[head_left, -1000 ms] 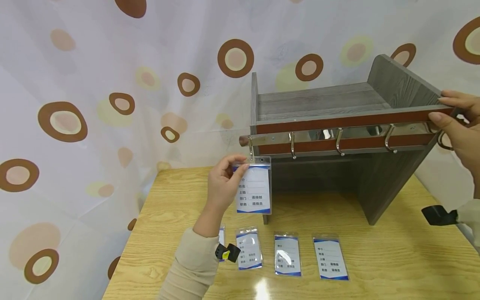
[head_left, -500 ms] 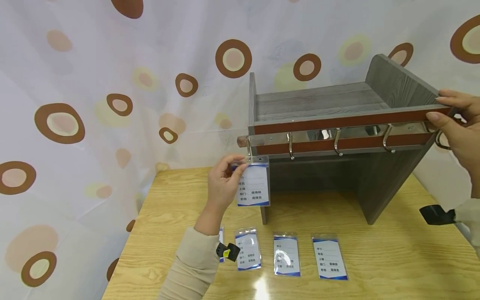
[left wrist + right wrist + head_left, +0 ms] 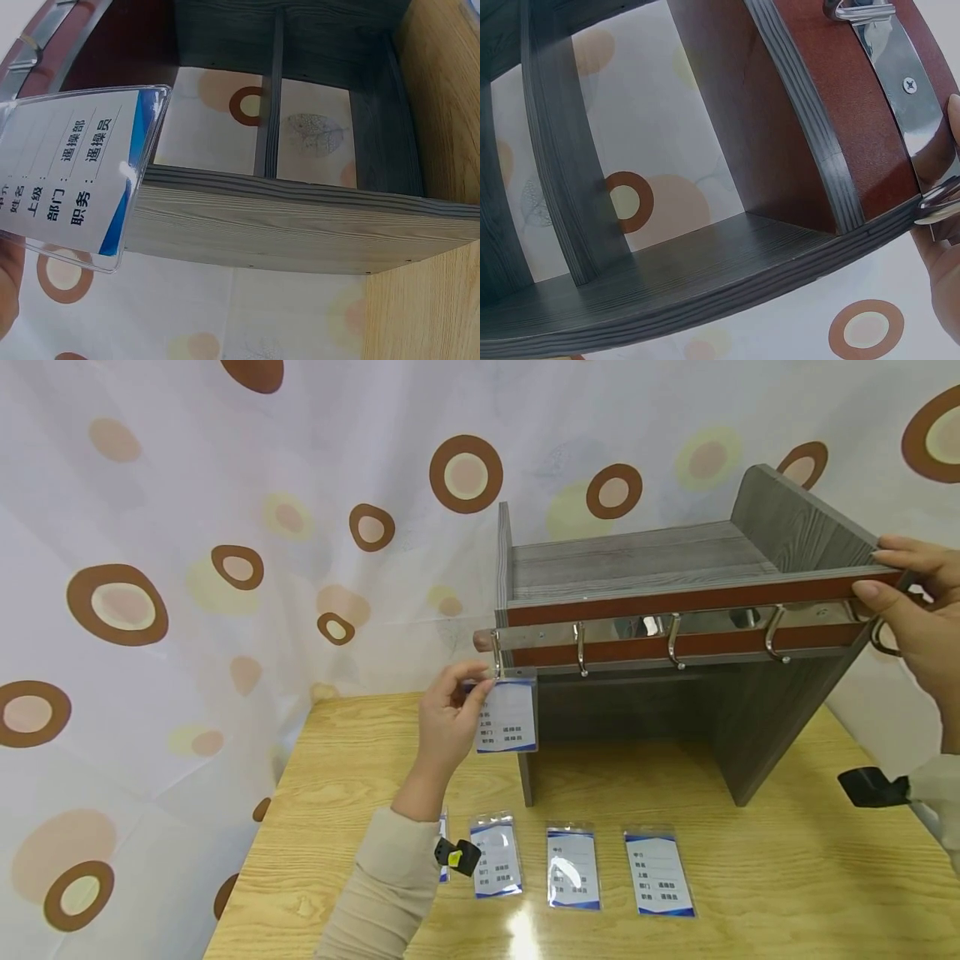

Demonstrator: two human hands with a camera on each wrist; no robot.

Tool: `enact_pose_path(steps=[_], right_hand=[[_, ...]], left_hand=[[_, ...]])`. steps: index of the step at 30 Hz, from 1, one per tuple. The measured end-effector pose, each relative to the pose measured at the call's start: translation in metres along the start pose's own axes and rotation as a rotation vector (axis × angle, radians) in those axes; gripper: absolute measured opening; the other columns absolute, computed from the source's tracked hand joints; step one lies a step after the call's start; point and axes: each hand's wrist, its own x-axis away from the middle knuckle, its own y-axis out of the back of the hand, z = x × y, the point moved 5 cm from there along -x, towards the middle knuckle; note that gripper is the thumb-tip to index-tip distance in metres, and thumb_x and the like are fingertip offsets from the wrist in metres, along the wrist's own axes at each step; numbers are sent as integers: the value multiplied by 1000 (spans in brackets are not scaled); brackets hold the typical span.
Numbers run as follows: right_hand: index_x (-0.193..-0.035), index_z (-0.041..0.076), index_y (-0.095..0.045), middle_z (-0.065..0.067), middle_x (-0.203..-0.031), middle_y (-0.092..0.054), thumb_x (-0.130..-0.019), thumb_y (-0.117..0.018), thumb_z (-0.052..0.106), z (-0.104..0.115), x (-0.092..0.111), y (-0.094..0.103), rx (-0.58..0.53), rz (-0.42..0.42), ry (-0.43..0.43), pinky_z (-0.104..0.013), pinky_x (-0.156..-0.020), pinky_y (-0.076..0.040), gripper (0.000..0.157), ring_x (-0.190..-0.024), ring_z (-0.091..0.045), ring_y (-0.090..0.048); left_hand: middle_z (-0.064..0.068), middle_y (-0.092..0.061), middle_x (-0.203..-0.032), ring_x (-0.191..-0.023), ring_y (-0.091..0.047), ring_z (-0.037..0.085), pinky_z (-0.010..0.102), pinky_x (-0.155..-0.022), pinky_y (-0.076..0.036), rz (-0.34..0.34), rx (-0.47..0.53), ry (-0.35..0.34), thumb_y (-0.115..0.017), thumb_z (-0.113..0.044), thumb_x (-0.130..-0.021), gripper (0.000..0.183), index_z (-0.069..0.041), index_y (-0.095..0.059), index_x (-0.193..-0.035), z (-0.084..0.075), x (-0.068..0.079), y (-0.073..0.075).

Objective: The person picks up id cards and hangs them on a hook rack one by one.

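My left hand [image 3: 444,718] pinches a clear plastic badge holder [image 3: 512,720] by its upper left corner. White paper with blue edges and printed characters shows inside the badge [image 3: 71,169]. Its top edge lies at the tip of the leftmost metal hook [image 3: 496,653]; whether the hook passes through its slot I cannot tell. At the other end of the hook rail [image 3: 551,635], my right hand [image 3: 918,602] grips the front right corner of the grey wooden shelf [image 3: 637,562]. In the right wrist view, only part of the right hand [image 3: 946,281] shows, beside the rail's end.
Several more badge holders lie in a row on the wooden table [image 3: 337,777], among them one badge [image 3: 573,867] in the middle and another [image 3: 660,874] at the right. More hooks [image 3: 674,642] line the rail. A patterned curtain [image 3: 187,485] hangs behind.
The held badge's lower edge has risen, so the card looks shorter and more tilted. My left fingers stay by the leftmost hook. The right hand keeps its grip on the shelf corner.
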Motion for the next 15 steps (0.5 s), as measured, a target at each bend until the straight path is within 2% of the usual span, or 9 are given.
enact_pose_path(steps=[4,7,10,15], right_hand=[[-110,-3,-55,0,-116,-50,-79,-56,-4,2,1,0,8,-3,-1,-12,-79,-38,31,-98,-9,-48],[-109,-3,-56,0,-115,-50,-79,-56,-5,2,0,1,-6,-5,5,-11,-78,-39,30,-97,-8,-49],[-108,-3,-56,0,-115,-51,-79,-55,-6,1,0,1,-21,-4,-2,-10,-76,-39,30,-96,-8,-49],[-109,-2,-56,0,-116,-50,-79,-55,-5,1,1,0,15,-8,-40,-11,-77,-39,30,-96,-7,-48]], left_hand=[[14,-58,-79,-56,-42,11,20,-46,-35,-1,-13,-10,-60,4,-77,17,0,-55,-93,0,-2,-1],[15,-58,-80,-56,-41,9,19,-46,-34,10,-16,9,-59,4,-77,18,1,-55,-94,0,-3,-1],[18,-57,-82,-58,-43,8,17,-48,-35,27,8,71,-58,6,-78,21,4,-53,-99,-7,-3,0],[21,-55,-84,-67,-48,7,16,-56,-40,45,61,192,-55,6,-80,25,8,-48,-104,-13,-2,5]])
